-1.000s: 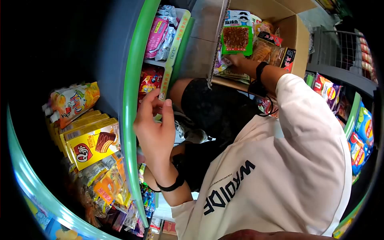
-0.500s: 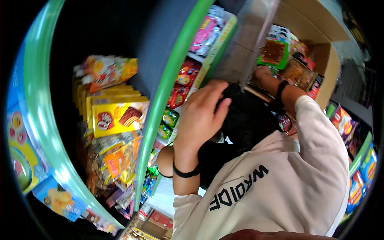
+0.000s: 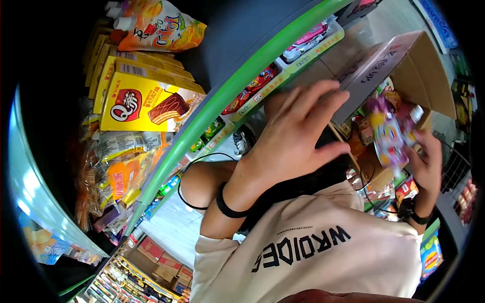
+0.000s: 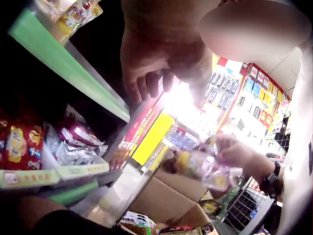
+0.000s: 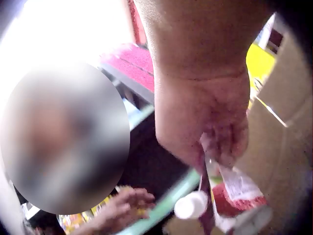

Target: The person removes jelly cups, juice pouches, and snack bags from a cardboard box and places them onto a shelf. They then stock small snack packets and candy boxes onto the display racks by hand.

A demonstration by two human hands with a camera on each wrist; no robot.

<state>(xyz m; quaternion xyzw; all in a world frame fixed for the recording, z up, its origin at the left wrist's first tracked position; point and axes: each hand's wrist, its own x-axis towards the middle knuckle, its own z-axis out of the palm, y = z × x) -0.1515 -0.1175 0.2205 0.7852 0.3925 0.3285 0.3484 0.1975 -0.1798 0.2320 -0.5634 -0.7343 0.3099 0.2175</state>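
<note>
My right hand (image 3: 427,159) pinches purple-and-white spout pouches (image 3: 386,132), lifted over the cardboard box and blurred by motion. A white screw cap (image 5: 190,204) sticks out below the fingers in the right wrist view, beside a pouch (image 5: 237,196) with red and white print. How many pouches it holds I cannot tell. My left hand (image 3: 298,134) has nothing in it; its fingers are spread, in front of the shelf edge. An orange spout pouch (image 3: 164,28) stands on the upper shelf, behind yellow cake boxes (image 3: 144,98).
The cardboard box (image 3: 432,76) contains several snack packs. A green shelf rail (image 3: 242,83) runs diagonally between the upper shelf and lower bins of red packets (image 3: 260,83). Bagged snacks (image 3: 124,174) sit below the cake boxes. A wire basket (image 4: 247,210) stands beside the carton.
My right hand has come up out of the box with the purple pouches. The left hand has shifted right in view with fingers spreading. The head view has turned and neared the upper shelf.
</note>
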